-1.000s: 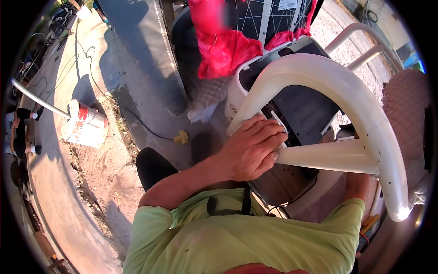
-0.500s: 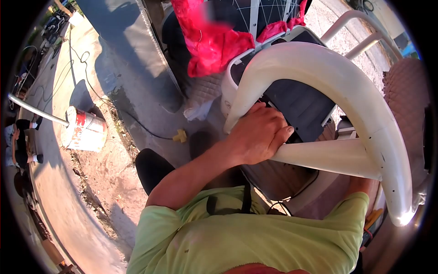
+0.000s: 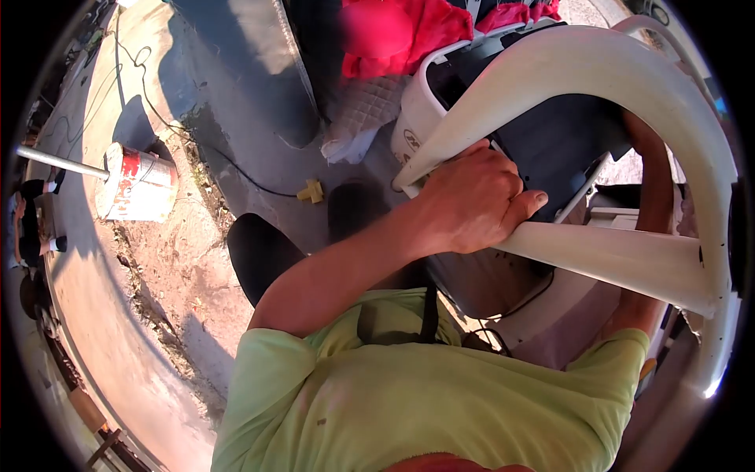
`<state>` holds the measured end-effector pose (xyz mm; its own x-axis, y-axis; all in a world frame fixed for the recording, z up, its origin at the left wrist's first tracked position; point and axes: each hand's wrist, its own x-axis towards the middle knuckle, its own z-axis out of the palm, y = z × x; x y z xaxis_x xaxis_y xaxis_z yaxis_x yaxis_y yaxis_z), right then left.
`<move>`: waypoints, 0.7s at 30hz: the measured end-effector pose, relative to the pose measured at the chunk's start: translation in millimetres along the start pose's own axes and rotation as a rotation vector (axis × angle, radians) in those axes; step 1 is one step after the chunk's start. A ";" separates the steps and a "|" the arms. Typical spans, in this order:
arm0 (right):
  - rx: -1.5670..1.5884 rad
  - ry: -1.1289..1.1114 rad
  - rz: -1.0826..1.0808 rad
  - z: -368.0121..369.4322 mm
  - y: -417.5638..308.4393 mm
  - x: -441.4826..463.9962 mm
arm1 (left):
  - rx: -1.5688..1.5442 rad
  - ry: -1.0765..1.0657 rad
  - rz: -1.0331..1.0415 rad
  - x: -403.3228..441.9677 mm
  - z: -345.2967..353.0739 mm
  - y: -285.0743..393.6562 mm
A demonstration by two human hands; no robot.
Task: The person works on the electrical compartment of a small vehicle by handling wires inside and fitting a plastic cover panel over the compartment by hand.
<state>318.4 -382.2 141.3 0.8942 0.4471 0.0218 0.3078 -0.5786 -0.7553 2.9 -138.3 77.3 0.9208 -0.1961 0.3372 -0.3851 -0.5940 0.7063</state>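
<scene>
A large white curved piece [image 3: 598, 59], like a loop with a straight bar [image 3: 613, 256] across it, lies in front of me. My left hand [image 3: 476, 200] is closed around its near left part, with the thumb by the end of the bar. My right forearm [image 3: 657, 177] passes under the bar and up through the loop; the hand is hidden behind the curve and a dark panel [image 3: 562, 149]. Below the loop stands a white body [image 3: 415, 118] with a round emblem and a dark opening.
Pink cloth [image 3: 417, 35] hangs at the top beside quilted padding [image 3: 370, 106]. A stained white bucket [image 3: 141, 189] with a pole [image 3: 63, 161] stands at left. A dark cable [image 3: 236, 165] runs to a yellow connector [image 3: 312, 191] on the ground. A white tubular rail [image 3: 668, 35] is at upper right.
The white curved piece has shifted up and right in view, with my left hand on it. My right forearm now shows inside the loop. The pink cloth sits higher in view.
</scene>
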 end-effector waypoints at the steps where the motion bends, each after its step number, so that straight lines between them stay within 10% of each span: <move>1: -0.005 0.001 -0.004 -1.1 -0.1 1.9 | -0.010 0.003 -0.009 -0.2 1.4 -0.4; 21: -0.102 0.035 -0.071 44.8 23.3 -13.3 | -0.021 0.062 0.006 0.0 9.1 -3.5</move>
<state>299.1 -371.1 94.0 0.8790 0.4668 0.0971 0.4009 -0.6134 -0.6805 4.8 -143.4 69.2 0.9130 -0.1502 0.3794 -0.3926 -0.5764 0.7167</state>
